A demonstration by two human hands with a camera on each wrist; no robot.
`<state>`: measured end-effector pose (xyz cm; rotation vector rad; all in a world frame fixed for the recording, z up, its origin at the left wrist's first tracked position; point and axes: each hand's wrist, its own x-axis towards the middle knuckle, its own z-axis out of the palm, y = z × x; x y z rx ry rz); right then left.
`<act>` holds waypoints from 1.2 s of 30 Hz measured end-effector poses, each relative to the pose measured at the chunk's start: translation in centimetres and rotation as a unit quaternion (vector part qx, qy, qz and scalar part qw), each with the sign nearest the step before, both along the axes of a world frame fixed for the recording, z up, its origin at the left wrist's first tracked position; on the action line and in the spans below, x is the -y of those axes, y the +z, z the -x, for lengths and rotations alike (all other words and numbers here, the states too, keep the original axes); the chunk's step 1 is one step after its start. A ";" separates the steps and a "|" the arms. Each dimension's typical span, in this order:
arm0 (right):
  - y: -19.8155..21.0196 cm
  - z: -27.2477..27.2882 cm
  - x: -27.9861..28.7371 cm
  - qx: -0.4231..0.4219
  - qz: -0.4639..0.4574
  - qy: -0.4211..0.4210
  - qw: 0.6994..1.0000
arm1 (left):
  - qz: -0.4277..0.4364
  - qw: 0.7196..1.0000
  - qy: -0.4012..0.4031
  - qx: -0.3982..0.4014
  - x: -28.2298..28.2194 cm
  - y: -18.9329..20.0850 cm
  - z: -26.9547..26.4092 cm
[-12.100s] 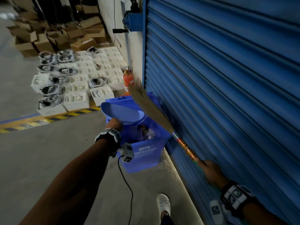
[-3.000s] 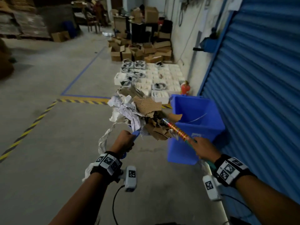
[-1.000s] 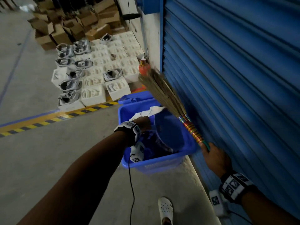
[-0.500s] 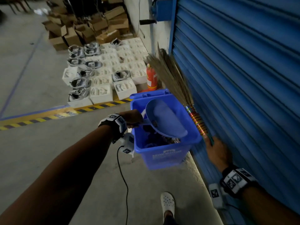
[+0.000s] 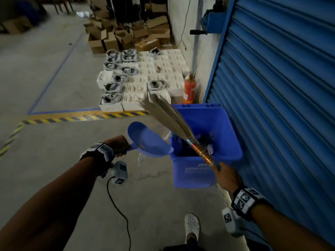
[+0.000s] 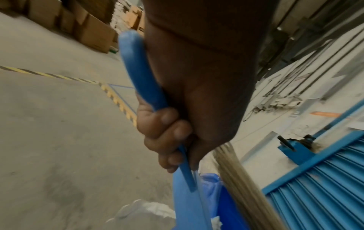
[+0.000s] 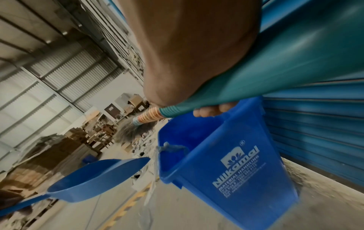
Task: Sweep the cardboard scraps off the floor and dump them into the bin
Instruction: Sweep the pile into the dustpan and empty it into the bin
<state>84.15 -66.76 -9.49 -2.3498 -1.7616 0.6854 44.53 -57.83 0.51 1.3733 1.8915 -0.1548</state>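
Note:
A blue bin [image 5: 195, 171] stands on the floor against the blue roller shutter, with scraps and paper inside. My left hand [image 5: 118, 145] grips the handle [image 6: 138, 74] of a blue dustpan [image 5: 147, 140], held in the air just left of the bin's rim; one small scrap lies in the pan. My right hand [image 5: 226, 176] grips the shiny banded handle of a grass broom [image 5: 168, 118], whose bristles point up and away over the bin. In the right wrist view the dustpan [image 7: 94, 179] hangs left of the bin [image 7: 232, 175].
White trays [image 5: 137, 84] with grey parts cover the floor beyond a yellow-black stripe [image 5: 81, 117]. A red fire extinguisher [image 5: 189, 90] stands by the wall. Cardboard boxes [image 5: 126, 37] pile up farther back. The blue shutter [image 5: 281, 87] is at my right. A thin plastic strip [image 5: 140, 159] hangs from the bin.
The dustpan has come out from over the bin and now sits to its left, nearly empty. The broom has swung from beside the shutter to over the bin.

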 end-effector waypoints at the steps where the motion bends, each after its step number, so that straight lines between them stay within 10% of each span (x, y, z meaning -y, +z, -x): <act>1: -0.4 0.1 0.4 0.017 0.024 0.007 1.000 | -0.004 1.000 0.014 0.003 1.0 -0.3 0.4; 14: -0.1 -2.7 1.8 0.017 0.023 -0.153 0.988 | -0.039 0.983 0.144 0.108 8.2 -3.4 1.9; 23: 2.2 6.5 0.7 -0.101 -0.043 0.019 0.994 | -0.060 0.971 0.195 0.123 11.0 -3.3 5.2; 28: -1.8 14.4 1.0 -0.048 0.079 0.134 0.987 | -0.047 0.966 0.227 0.109 14.3 -4.7 7.0; 36: -14.5 15.0 5.3 -0.035 0.238 0.092 0.966 | 0.024 0.978 0.203 0.045 19.7 -6.6 8.4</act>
